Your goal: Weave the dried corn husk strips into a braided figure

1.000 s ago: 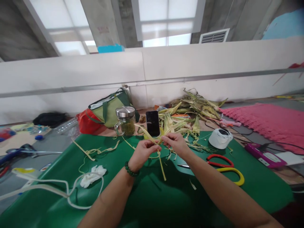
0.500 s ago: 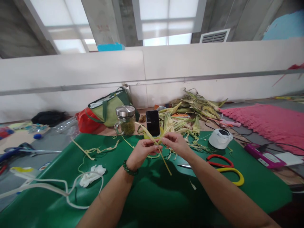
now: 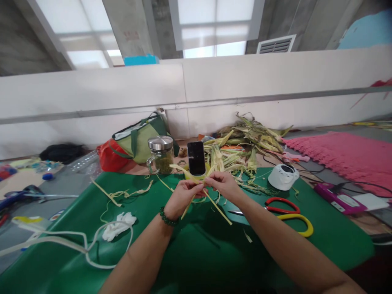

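Observation:
My left hand [image 3: 187,197], with a green bead bracelet on its wrist, pinches pale yellow corn husk strips [image 3: 221,211] in front of the phone. Close beside it, my right hand [image 3: 223,184] is closed on the same strips, fingertips nearly touching the left ones. One strip end sticks up to the left, and two narrow ends hang below the hands, one to each side. Where the strips cross is partly hidden by the fingers. Behind the hands a black phone [image 3: 196,158] stands upright in a yellow holder.
Scissors [image 3: 284,205] with red and yellow handles lie right of my right forearm. A white roll [image 3: 283,178] sits beyond them. Corn husks [image 3: 254,134] are heaped at the back. A glass jar [image 3: 160,155], crumpled tissue [image 3: 119,227] and white cable [image 3: 92,246] are on the left.
The husk strips have shifted between my fingers: a second narrow end now hangs at the lower left, and the right-hand end reaches further out. My hands stay close together.

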A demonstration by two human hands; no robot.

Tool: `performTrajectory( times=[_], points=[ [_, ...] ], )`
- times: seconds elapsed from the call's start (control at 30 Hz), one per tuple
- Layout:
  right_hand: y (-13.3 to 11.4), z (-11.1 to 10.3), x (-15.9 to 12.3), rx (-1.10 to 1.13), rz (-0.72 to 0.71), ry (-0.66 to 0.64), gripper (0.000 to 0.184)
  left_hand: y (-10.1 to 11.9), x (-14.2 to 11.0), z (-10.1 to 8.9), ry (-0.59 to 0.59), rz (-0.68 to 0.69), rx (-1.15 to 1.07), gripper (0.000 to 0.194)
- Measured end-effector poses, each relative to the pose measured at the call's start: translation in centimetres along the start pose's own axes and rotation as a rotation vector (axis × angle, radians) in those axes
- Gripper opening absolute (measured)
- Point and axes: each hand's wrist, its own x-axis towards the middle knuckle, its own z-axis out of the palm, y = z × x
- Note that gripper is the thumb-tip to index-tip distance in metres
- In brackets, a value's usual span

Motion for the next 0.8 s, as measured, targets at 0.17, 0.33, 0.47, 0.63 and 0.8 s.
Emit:
performTrajectory(
  times=[0.17, 0.33, 0.47, 0.63, 0.8],
  points=[
    [-0.3, -2.2, 0.6, 0.013, -0.101, 0.328, 0.027, -0.3, 0.0, 0.0, -0.088, -0.05, 0.036, 0.028],
    [-0.8, -2.1, -0.1, -0.219, -0.372, 0.031, 0.016, -0.2, 0.6, -0.6, 0.016, -0.08, -0.131, 0.041],
    [-0.1, -0.7, -0.8, -0.45, -0.552, -0.092, 0.009, -0.4, 0.6, -0.5, -0.005, -0.041, -0.094, 0.041],
    [-0.1, -0.7, -0.8, -0.56, -0.6, -0.079, 0.011, -0.4, 0.4, -0.3, 0.005, -0.014, -0.031, 0.039],
    [-0.5, -0.8, -1.0, -0.617, -0.644, -0.1, 0.013, -0.4, 0.4, -0.5, -0.028, -0.018, 0.007, 0.04]
  ],
)
